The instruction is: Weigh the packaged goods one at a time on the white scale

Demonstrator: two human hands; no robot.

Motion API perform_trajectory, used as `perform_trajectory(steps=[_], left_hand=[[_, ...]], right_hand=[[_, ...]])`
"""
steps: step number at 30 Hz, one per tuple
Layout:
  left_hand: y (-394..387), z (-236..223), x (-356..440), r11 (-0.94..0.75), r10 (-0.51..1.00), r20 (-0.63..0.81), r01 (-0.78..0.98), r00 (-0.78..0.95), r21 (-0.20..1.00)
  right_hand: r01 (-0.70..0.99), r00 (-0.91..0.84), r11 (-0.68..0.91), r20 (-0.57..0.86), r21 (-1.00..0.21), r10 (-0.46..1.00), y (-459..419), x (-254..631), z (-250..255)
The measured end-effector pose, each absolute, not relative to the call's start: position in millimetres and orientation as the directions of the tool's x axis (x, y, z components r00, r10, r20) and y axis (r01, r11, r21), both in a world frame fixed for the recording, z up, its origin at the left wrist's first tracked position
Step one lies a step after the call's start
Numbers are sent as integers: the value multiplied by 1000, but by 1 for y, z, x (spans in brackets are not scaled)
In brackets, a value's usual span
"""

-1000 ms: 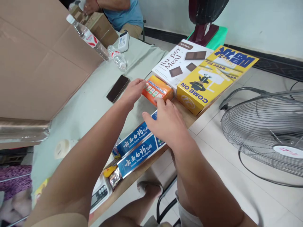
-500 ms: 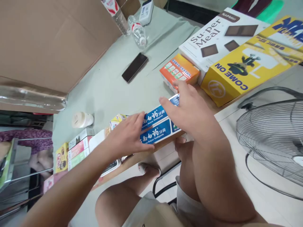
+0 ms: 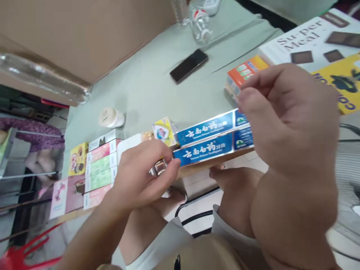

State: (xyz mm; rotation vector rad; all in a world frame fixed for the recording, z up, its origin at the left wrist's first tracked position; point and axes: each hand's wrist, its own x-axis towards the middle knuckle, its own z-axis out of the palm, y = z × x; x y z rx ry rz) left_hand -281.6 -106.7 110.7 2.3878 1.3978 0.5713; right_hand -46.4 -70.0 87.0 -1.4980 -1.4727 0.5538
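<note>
Two blue toothpaste boxes lie side by side along the table's near edge, the farther toothpaste box (image 3: 208, 126) and the nearer toothpaste box (image 3: 205, 150). My left hand (image 3: 143, 172) is curled at their left end, thumb and forefinger closed on the nearer box's corner. A small brown packet (image 3: 160, 167) shows through the gap in that hand. My right hand (image 3: 289, 116) is raised over the boxes' right end, thumb and forefinger together, with nothing visible in them. Behind it, partly hidden, is an orange box (image 3: 239, 75). A yellow-and-white box (image 3: 165, 132) stands beside the toothpaste.
A phone (image 3: 189, 66) and a clear bottle (image 3: 200, 24) lie on the green cloth. A white-lidded container (image 3: 111, 117) stands left of them. Stacked tissue-like boxes (image 3: 101, 168) line the left; a white Su-per Meal box (image 3: 306, 41) and yellow box (image 3: 347, 80) lie right.
My left hand has slid off the tops of the toothpaste boxes to their left end. My right hand has lifted from their right end and its fingers have closed. The view has shifted.
</note>
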Motion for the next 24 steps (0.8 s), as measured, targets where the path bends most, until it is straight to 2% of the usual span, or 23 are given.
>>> perform_trajectory(steps=[2,4,11,14,16,18,20,22,24], left_hand=[[-134,117,-304,-487,873,323,665,365,566],[-160,116,-331,-470,879,398,607,261,641],[-236,98,-432,-330,869,483,601,-108,728],[-256,86,-477,-224,729,541,602,-418,767],[-265,76,-509,-129,498,568,592,-656,796],[-274,64,-540,-6,238,529,543,-815,840],[-284,52,-568,101,91,419,427,-903,899],[-296,42,-590,170,78,251,261,-965,950],[-306,35,-603,204,110,65,87,-992,975]], right_hand=[[485,59,253,319,-837,946,-78,-65,91],[443,-78,318,317,-838,945,-88,-90,93],[507,-446,436,206,-744,871,-134,-186,90],[466,-621,515,148,-719,770,-143,-232,89],[463,-707,558,93,-688,701,-148,-272,88],[447,-760,611,83,-653,644,-154,-318,85],[392,-809,668,109,-632,578,-163,-368,78],[358,-850,704,98,-613,518,-170,-418,69],[378,-875,710,21,-594,484,-174,-461,60]])
